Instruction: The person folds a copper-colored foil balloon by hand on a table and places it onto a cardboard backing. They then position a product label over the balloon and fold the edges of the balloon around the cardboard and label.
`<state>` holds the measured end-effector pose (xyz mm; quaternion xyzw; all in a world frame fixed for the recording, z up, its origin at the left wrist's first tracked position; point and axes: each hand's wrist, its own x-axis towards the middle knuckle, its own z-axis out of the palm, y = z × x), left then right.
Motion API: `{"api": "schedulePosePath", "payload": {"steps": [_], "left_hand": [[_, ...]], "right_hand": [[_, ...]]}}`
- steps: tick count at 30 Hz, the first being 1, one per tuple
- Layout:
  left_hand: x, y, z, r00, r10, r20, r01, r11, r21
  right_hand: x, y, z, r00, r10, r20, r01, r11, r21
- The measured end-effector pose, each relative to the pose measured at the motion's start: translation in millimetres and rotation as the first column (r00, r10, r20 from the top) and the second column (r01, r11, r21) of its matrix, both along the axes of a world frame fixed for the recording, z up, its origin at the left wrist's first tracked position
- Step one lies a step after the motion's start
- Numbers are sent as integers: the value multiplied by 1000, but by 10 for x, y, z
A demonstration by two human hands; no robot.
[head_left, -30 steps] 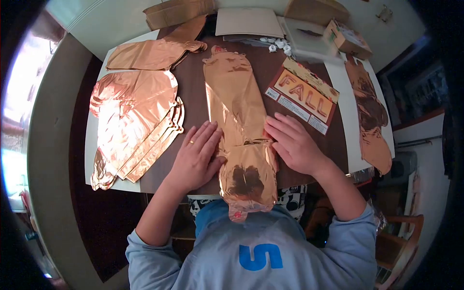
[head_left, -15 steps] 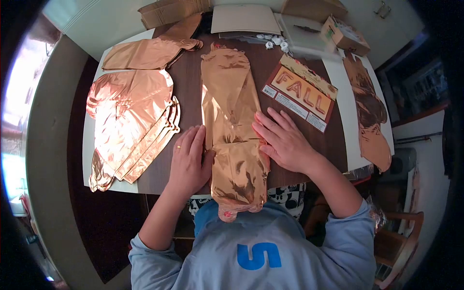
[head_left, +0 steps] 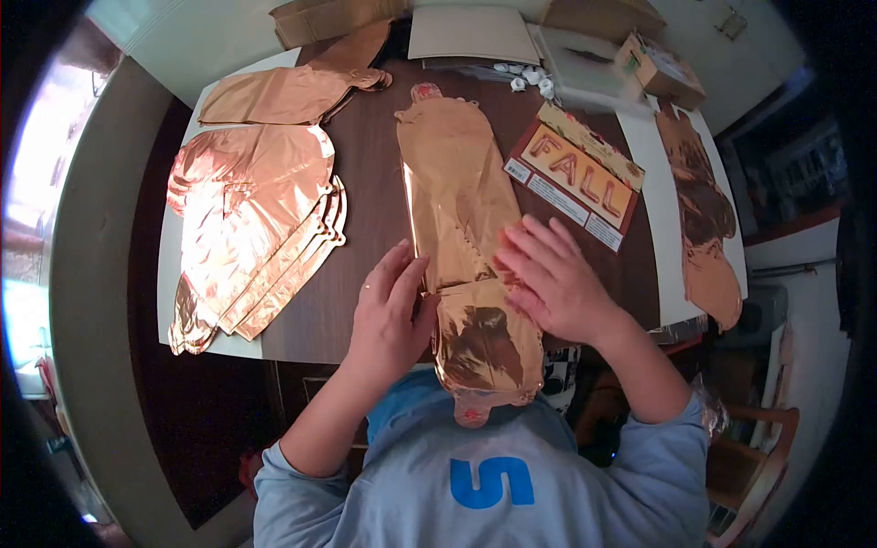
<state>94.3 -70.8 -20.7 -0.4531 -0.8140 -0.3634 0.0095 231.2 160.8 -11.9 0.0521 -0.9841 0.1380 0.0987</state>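
A long copper-coloured foil balloon (head_left: 457,192), flat and creased, lies lengthwise before me. Its near end hangs past the table edge over my shirt, and a clear tab with a red mark shows at each end. My left hand (head_left: 393,310) is closed at the balloon's left edge, thumb against the foil. Along the opposite edge my right hand (head_left: 557,283) holds the foil, its fingertips partly blurred. Right of the balloon's upper part lies a printed package card (head_left: 575,173) reading FALL.
More flat copper foil balloons (head_left: 251,201) are piled on the left, others (head_left: 283,96) behind them. Another foil piece (head_left: 703,228) lies at the far right. White paper (head_left: 470,35), small white pieces (head_left: 519,84) and a cardboard box (head_left: 660,68) sit at the back of the brown table (head_left: 365,164).
The balloon has shifted right and slightly toward me, its near end swinging right. Both hands have moved with it, and the foil's creases look different.
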Motion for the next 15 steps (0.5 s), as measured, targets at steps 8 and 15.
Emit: {"api": "schedulePosePath", "payload": {"steps": [8,15], "left_hand": [[-308,-51,-7,944,-213,-252,214,977,-25],[-394,-103,-21,934,-261,-245,247,965,-87]], "right_hand": [[-98,-316,0,995,92,24,-90,993,-80],[-121,-387,-15,993,120,-17,-120,993,-16]]}}
